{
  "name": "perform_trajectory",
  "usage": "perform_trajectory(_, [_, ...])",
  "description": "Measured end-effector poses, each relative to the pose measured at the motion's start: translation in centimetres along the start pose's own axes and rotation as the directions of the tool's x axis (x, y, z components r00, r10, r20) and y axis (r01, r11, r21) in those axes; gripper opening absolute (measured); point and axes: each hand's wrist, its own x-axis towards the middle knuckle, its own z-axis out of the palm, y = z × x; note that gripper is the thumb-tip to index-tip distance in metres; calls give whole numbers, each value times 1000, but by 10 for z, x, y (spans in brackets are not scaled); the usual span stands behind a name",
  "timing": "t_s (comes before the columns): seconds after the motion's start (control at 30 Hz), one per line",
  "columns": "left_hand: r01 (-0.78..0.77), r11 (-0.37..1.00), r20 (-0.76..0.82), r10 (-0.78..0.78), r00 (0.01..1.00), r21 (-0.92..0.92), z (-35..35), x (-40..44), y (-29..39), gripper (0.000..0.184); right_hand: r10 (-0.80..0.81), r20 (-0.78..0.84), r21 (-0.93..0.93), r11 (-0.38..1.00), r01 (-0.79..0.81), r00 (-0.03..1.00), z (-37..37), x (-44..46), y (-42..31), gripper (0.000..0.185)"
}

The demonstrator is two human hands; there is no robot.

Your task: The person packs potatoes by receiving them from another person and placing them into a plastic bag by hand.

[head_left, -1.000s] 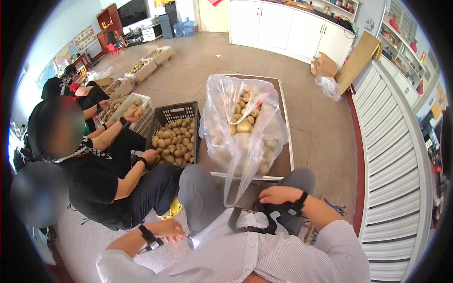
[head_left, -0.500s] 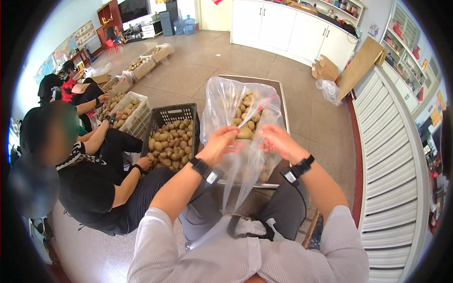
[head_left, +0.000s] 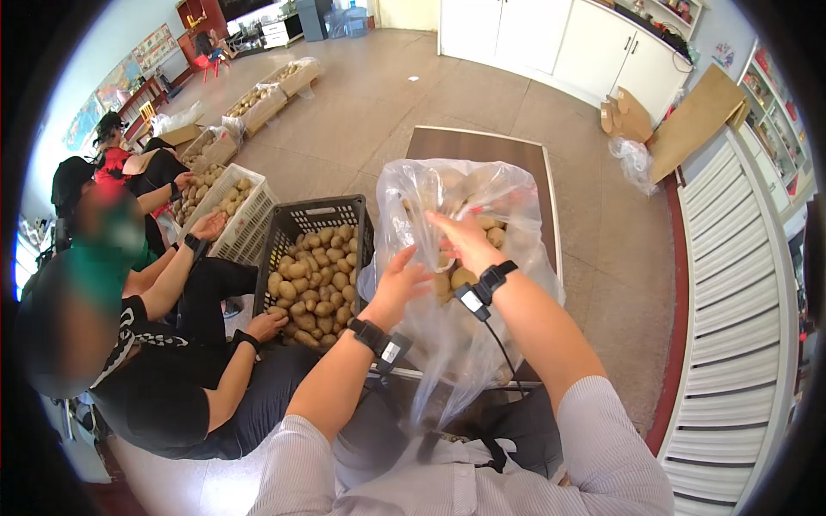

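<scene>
A clear plastic bag (head_left: 520, 202) with potatoes (head_left: 462, 279) inside lies on a low brown table (head_left: 482, 144) in front of me. Over the bag's left part is my left hand (head_left: 399, 285), fingers spread and nothing held. My right hand (head_left: 465, 240) reaches across the middle of the bag with its fingers stretched out against the loose plastic. Whether its fingertips touch the film or hover just above it is hard to tell. Some potatoes show through the bag's opening beneath my right hand; others look blurred through the film.
A black crate (head_left: 365, 225) of potatoes stands left of the table, near a co-worker's hand (head_left: 266, 325). Beyond it is a white crate (head_left: 249, 225) with more potatoes, another hand (head_left: 207, 226) above it. A white slatted panel (head_left: 731, 318) runs along the right.
My right hand has moved left and forward across the bag, its fingers straightening. My left hand has drawn back and spread. The bag's raised edges have spread and dropped. The view has shifted slightly.
</scene>
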Motion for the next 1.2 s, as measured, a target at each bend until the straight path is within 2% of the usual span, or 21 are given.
perform_trajectory(0.07, [31,999,5,-31,1000,28,-5,8,-1,63,-139,-72,-108,986,130,988,22,31,15,62])
perform_trajectory(0.1, [46,997,16,-47,999,59,-7,11,0,63,-125,-74,-108,987,116,989,21,39,13,62])
perform_trajectory(0.17, [40,985,-21,-37,999,168,-13,13,-1,62,-96,-32,-311,947,81,995,18,56,7,37])
perform_trajectory(0.2, [28,960,-54,-13,998,277,-17,15,-3,62,-504,-45,-669,656,348,863,13,72,14,36])
perform_trajectory(0.27, [3,945,-50,14,999,326,-36,24,-22,60,-366,14,-643,709,289,930,-9,89,0,37])
perform_trajectory(0.33, [-25,925,-39,43,998,380,-51,27,-29,59,-339,-152,-572,796,197,928,-24,119,0,35])
perform_trajectory(0.37, [-89,827,-35,130,991,555,-56,27,-30,57,-330,-150,-572,798,190,932,-34,130,-3,35])
perform_trajectory(0.4, [-143,692,-11,213,977,708,-62,28,-31,55,-194,-214,-355,928,109,957,-43,134,-11,34])
perform_trajectory(0.43, [-136,695,-13,205,979,706,-67,28,-33,55,-46,-245,-115,993,18,968,-52,141,-15,36])
perform_trajectory(0.57, [-151,460,34,252,967,875,-79,31,-37,58,-206,-327,54,970,236,922,-77,173,-9,28])
perform_trajectory(0.6, [-115,389,12,258,966,914,-80,30,-38,60,-480,-287,-313,865,393,829,-86,174,-9,29])
perform_trajectory(0.63, [-119,391,17,256,967,913,-83,31,-39,60,-700,-145,-627,612,483,699,-92,175,-8,30])
perform_trajectory(0.77, [-66,321,-19,254,967,945,-79,27,-42,60,-584,-135,-528,726,441,801,-104,164,13,46])
perform_trajectory(0.83, [-95,288,18,261,965,953,-63,20,-32,59,-479,-228,-696,689,202,848,-111,170,44,47])
perform_trajectory(0.9, [-230,238,146,324,935,943,-37,13,-24,58,-413,-209,-660,728,184,887,-113,144,51,52])
perform_trajectory(0.97, [-312,222,229,333,915,924,-19,6,-27,60,-261,-52,-704,694,150,964,-95,67,24,49])
perform_trajectory(1.07, [-389,242,311,303,901,889,2,-11,-27,65,-328,257,-780,485,395,909,-92,2,37,45])
perform_trajectory(1.1, [-384,278,316,261,912,880,6,-18,-27,69,-327,256,-781,485,393,910,-92,-20,43,45])
perform_trajectory(1.13, [-385,279,317,258,913,880,7,-23,-29,69,-318,337,-817,368,443,886,-92,-42,49,46])
perform_trajectory(1.17, [-383,221,332,237,913,897,8,-26,-34,71,-298,416,-835,247,491,859,-94,-59,54,47])
perform_trajectory(1.2, [-382,161,345,217,913,910,10,-30,-36,73,-298,416,-836,248,490,859,-95,-73,59,47])
